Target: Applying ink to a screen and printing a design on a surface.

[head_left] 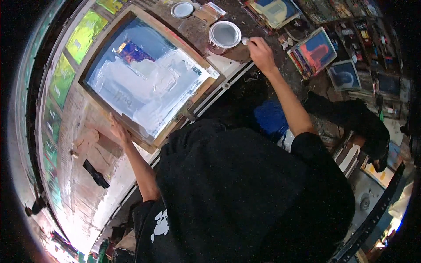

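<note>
A wooden-framed printing screen (144,74) lies tilted across the table, its blue mesh smeared with thick white ink and a dark purple-blue patch near the top. My left hand (119,130) is at the frame's lower left edge, fingers closed against the wood and partly hidden. Beyond the screen's right corner, my right hand (262,55) is closed on a small white rounded object (244,40); the rest of it is hidden. Just left of that hand stands an uncovered paint bucket (225,35), its rim coated white, with greyish-white contents.
A round white lid (182,9) lies behind the bucket. Yellow-green printed sheets (85,37) line the table's far left side. A black strip (95,174) lies at lower left. More framed screens (313,51) lean at the right, near a dark cloth (351,118).
</note>
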Tool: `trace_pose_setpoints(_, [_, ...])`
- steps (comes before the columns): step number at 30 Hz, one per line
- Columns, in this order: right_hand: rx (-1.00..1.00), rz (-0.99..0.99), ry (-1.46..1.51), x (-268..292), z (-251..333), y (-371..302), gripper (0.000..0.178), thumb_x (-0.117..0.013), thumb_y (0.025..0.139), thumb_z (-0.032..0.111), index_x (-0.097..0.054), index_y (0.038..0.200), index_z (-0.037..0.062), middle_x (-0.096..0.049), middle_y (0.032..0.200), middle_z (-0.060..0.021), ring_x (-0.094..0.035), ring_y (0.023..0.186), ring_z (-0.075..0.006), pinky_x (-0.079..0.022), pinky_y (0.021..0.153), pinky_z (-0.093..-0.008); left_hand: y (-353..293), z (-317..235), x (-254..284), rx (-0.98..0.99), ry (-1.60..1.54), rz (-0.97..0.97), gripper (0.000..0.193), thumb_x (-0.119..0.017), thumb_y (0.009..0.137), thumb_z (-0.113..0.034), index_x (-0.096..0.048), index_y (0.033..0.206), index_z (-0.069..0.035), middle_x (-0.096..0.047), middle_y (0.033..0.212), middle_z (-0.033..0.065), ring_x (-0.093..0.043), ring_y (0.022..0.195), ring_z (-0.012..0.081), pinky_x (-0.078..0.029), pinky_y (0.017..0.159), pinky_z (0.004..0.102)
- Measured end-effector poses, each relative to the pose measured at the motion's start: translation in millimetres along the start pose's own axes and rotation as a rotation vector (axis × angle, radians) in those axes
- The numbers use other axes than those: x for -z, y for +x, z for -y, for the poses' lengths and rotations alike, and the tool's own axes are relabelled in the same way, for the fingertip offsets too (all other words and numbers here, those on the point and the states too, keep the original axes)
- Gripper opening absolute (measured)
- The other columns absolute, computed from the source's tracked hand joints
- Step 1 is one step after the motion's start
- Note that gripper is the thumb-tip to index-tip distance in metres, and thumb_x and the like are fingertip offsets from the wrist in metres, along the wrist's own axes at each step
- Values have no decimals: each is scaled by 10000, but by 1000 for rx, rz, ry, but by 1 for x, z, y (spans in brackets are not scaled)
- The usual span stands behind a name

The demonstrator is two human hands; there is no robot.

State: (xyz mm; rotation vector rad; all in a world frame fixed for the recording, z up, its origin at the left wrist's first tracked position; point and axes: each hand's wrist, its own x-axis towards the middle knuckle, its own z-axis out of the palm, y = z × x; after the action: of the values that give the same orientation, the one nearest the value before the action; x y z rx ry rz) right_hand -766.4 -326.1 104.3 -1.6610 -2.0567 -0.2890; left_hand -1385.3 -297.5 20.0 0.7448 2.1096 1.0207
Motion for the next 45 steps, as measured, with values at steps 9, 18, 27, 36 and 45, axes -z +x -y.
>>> trace_pose_setpoints(9, [-58,84,143,8,95,18,146,-603,784,23,-673,899,78,-611,866,-95,-627,861,-311,-523,720,-425,19,26,20,-148,294,-88,733,-573,908,-576,-565,614,95,-502,522,93,-422,506,190,-366,503,421])
trace_pose_setpoints(18, [377,417,96,-91,139,76,39,-603,765,77,-614,752,42,-617,787,-155,-658,758,-333,-531,606,-462,-52,-82,19,50,140,-126,714,-647,831,-627,-609,671,67,-527,562,77,-495,541,183,-415,530,390])
trace_pose_setpoints(27, [533,609,-3,-136,158,117,85,-539,821,52,-604,870,27,-660,878,-211,-671,817,-408,-549,676,-508,-58,-95,34,99,196,-125,703,-559,840,-688,-728,865,-6,-660,695,127,-637,692,257,-480,705,416])
trace_pose_setpoints(36, [-6,473,-81,-128,188,75,186,-578,833,132,-631,984,38,-663,901,-192,-656,775,-401,-525,674,-495,-64,-95,40,143,132,-117,689,-621,831,-634,-687,1058,14,-692,888,206,-665,858,332,-501,813,444])
trace_pose_setpoints(45, [-217,378,41,-136,194,61,237,-550,770,61,-696,953,27,-668,862,-221,-637,785,-432,-500,696,-505,-70,-106,44,118,103,-91,687,-647,804,-638,-692,1034,8,-694,884,184,-668,855,299,-504,800,402])
